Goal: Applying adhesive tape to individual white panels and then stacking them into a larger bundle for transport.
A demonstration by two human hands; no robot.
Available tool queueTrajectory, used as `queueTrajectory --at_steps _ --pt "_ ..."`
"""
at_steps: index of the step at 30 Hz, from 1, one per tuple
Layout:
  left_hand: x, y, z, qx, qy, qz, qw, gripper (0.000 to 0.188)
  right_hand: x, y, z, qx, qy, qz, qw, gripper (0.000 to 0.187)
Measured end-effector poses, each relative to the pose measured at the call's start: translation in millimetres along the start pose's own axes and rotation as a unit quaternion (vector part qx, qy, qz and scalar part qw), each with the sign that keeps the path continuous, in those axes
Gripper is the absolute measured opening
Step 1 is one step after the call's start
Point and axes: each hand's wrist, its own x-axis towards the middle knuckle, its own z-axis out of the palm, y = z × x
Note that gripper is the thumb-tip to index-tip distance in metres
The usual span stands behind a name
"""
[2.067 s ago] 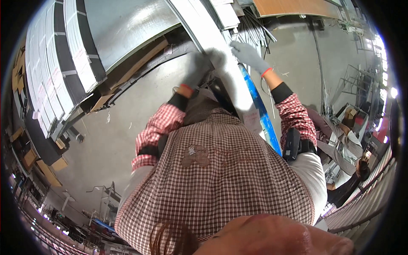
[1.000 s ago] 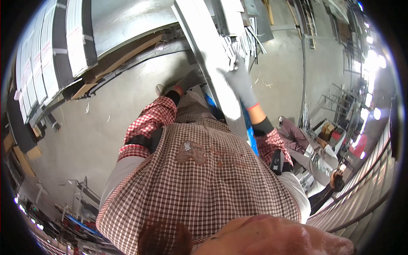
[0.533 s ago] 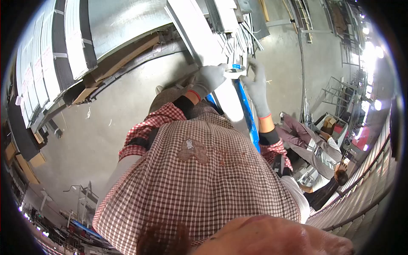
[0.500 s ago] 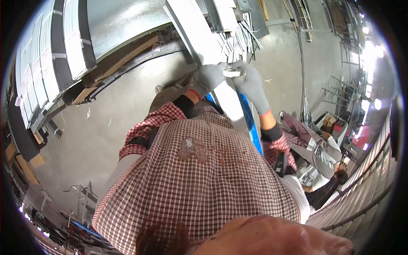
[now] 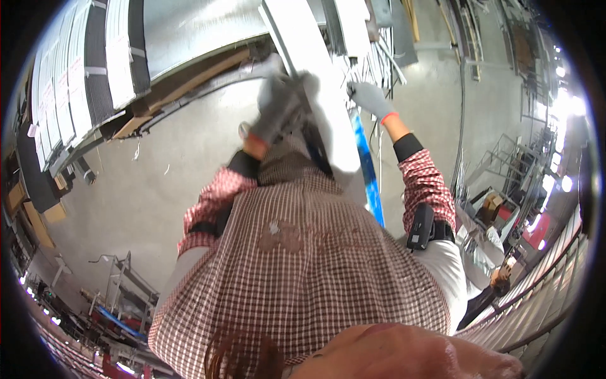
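Observation:
My left hand (image 5: 276,112), in a grey glove, is smeared by motion beside the left edge of a long white panel (image 5: 328,107). A small ring-shaped thing (image 5: 244,130) shows at its wrist side; whether the hand holds it is unclear. At the panel's right edge is my right hand (image 5: 371,99), also gloved in grey. Its fingers are drawn together at the edge, and what they hold, if anything, is hidden. A blue strip (image 5: 367,164) runs below the panel's right side, near my body.
Stacked white panels (image 5: 72,82) with dark edges stand at the left, beside a metal-topped table (image 5: 196,31). Thin white strips (image 5: 384,60) lie beyond my right hand. Another person (image 5: 483,259) is at the right, near a box (image 5: 494,205). A metal frame stand (image 5: 120,284) is at lower left.
My hands were together over the panel at a white tape-like ring. They have parted: the left moved left, the right slightly up along the panel's right edge. The ring is no longer between them.

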Motion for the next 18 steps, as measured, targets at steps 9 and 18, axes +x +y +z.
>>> queueTrajectory --at_steps 9,18 --pt "-91 -40 126 -0.24 0.049 -0.075 0.967 0.038 -62 -30 -8 -0.037 -0.003 -0.047 0.998 0.023" --pt "-122 76 -27 -0.318 0.038 -0.117 0.94 0.066 -121 -95 -100 0.324 0.014 -0.331 0.886 0.033"
